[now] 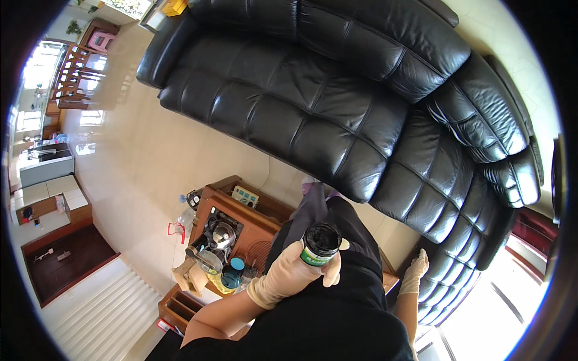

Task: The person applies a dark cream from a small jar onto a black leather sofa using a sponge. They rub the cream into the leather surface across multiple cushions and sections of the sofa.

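Note:
My left hand [288,272], in a pale glove, is wrapped round a small jar [317,257] with a green and white label. The jar is open at the top and shows black stuff inside. It is held in front of my body, above my lap. Off to the right, my right hand [414,271], also gloved, is stretched out beside the seat edge of a black leather sofa [421,207]. Its fingers are bunched together; whatever may be in them is too small to make out. I cannot tell whether it touches the leather.
At my left stands a wooden table [248,234] bearing a metal kettle [223,234], a teal-lidded glass jar [232,278] and other tea things. An open drawer [232,191] holds a light-coloured device. The sofa curves round ahead and to the right. Tiled floor [150,141] stretches left.

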Demonstrator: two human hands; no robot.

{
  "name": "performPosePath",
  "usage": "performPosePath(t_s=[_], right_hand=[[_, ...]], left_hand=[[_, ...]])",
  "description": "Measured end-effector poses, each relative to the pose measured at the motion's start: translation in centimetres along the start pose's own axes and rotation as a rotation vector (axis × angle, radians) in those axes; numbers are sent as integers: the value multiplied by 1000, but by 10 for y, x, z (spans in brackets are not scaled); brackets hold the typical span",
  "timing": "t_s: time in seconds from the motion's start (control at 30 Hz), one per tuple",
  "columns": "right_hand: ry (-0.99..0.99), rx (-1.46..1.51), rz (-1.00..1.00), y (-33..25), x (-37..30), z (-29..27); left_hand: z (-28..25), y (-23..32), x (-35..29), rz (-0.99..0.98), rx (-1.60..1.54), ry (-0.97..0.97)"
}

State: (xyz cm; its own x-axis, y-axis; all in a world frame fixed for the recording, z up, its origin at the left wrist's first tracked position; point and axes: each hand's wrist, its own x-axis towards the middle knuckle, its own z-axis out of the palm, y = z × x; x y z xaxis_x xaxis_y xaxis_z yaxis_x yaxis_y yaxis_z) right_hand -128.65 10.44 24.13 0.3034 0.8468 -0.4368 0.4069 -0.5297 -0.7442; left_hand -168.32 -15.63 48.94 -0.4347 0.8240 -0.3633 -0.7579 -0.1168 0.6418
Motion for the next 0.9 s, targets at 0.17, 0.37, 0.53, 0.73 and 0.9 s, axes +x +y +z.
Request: performPosePath(t_s=[0.17,0.37,0.53,0.73,0.9], right_hand=[[101,-27,102,4,-17,-11],[58,19,103,27,-19,-37],[106,-49,109,7,-3,-41],[-11,-42,25,-43,49,-16],[-123,-81,-54,-60,141,-12]], left_hand=[[-15,1,1,-97,-198,-111],[-6,5,8,-288,32,89],[2,1,4,-175,211,101],[22,-28,5,-174,-180,194],[78,-83,8,-45,-177,384]])
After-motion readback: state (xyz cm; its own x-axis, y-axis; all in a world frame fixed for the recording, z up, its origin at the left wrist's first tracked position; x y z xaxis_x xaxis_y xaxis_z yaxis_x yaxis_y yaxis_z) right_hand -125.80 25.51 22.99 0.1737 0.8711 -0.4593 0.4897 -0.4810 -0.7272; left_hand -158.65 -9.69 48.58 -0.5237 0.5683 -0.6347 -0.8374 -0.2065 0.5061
